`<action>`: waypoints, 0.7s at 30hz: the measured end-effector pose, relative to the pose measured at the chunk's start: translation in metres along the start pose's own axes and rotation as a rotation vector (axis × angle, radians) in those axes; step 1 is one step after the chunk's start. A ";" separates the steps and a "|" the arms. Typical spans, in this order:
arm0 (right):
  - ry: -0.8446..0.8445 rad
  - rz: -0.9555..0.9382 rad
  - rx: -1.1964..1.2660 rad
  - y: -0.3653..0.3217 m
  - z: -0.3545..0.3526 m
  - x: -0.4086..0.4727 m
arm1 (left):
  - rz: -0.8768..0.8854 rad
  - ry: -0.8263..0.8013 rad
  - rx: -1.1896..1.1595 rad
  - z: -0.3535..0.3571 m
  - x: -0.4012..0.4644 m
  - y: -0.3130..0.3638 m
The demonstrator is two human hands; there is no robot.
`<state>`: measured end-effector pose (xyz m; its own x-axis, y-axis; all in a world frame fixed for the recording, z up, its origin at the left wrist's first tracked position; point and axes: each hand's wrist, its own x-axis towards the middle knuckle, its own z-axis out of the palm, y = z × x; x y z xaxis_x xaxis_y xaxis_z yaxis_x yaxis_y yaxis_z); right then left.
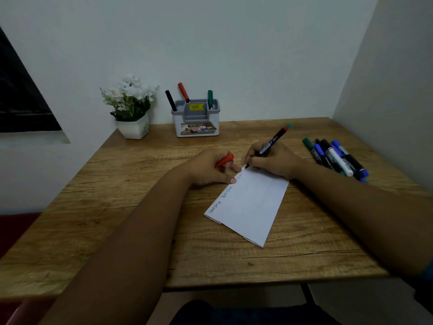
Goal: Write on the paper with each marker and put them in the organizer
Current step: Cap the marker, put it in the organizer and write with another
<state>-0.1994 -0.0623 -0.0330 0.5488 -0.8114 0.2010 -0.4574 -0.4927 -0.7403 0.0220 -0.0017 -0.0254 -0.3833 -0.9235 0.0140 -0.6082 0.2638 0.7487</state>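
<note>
R hand (269, 160) writes w/ marker (271, 143) on paper (253, 207) — L hand (210, 168) holds cap (224, 160).

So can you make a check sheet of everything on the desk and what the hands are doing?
Surface: wooden desk, bare at the front.
Job's things: paper with writing along its left edge; organizer holding three markers; marker pile at right.
Clutter: flower pot at back left.
Grips: right hand writes with a marker; left hand holds a red cap and pins the paper.
Cables: nothing seen.
Surroundings: white walls, dark window at left.
</note>
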 end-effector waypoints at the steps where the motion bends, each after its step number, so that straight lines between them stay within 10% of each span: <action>1: -0.005 -0.002 -0.014 0.000 0.000 0.000 | 0.002 -0.002 0.006 0.000 0.000 0.000; 21: 0.030 -0.003 -0.043 0.001 0.001 0.002 | -0.028 -0.012 -0.003 0.000 -0.001 0.003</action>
<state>-0.1983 -0.0639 -0.0343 0.5292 -0.8187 0.2227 -0.4857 -0.5076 -0.7117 0.0207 0.0001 -0.0236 -0.3745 -0.9271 -0.0151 -0.6167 0.2369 0.7507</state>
